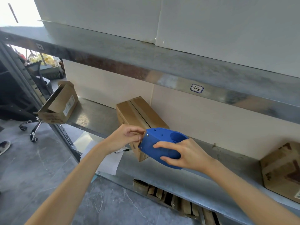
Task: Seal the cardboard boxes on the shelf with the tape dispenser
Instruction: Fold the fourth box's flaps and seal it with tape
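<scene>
Grey marbled floor (32,168) is running under you, and both your bare arms are reaching up over it toward the lower shelf (97,114). Your right hand (186,157) is gripping the blue dispenser (159,140), fingers wrapping round its side from the rear and holding it in the air. Your left hand (125,137) is pinching at the dispenser's toothed front end, fingertips curling together there. Whether tape is sitting between them, I can't tell.

Under your left wrist, a pen (122,151) is lying on a white sheet (110,161) at the shelf's front edge. Below the shelf, flattened cardboard (170,197) is standing in a row.

Right behind the dispenser, the middle box (138,112) is sitting on the shelf, its flaps lying shut and the seam showing along the top. The dispenser is covering its near corner, and whether they are touching I can't say.

Off to your right, a second box (282,169) is sitting well apart on the same shelf, dark strips crossing its face. At the left end, an open box (63,103) is sitting tilted, its flaps sticking out past the shelf. Beyond it a black chair (32,98) is standing on the floor, and a shoe (4,146) is showing at the left edge.

Higher up, the upper shelf (162,62) is crossing the view, a handwritten label (196,88) sticking to its front lip, and big white boxes (113,13) are sitting on top.
</scene>
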Demonstrator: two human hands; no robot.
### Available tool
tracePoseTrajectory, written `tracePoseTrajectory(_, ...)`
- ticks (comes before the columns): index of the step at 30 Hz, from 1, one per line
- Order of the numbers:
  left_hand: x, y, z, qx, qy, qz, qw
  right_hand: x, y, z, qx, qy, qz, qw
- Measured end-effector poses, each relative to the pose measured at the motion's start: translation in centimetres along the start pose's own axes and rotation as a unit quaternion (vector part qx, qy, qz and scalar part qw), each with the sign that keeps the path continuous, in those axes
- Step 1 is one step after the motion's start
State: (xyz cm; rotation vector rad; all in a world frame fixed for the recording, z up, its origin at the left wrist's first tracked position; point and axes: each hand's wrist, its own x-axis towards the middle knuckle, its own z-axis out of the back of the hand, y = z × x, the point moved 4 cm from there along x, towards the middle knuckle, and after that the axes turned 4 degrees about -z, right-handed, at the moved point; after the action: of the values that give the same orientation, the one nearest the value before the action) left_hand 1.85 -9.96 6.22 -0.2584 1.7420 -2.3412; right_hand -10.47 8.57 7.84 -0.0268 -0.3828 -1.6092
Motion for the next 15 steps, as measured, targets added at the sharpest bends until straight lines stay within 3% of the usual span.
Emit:
tracePoseTrajectory(6,0.2,0.2,0.3,0.007,-0.015,0.001,1.0,-0.1,-0.2,-0.3,0.03,0.002,-0.021,0.999)
tracePoseTrajectory(9,0.1,0.5,0.1,0.0,-0.012,0.006,1.0,-0.3,-0.5,-0.5,0.104,0.002,-0.073,0.992)
tracePoseTrajectory(15,-0.2,1.4,-0.5,-0.047,-0.04,-0.012,0.998,-0.1,-0.8,0.3,0.357,-0.015,-0.189,0.915)
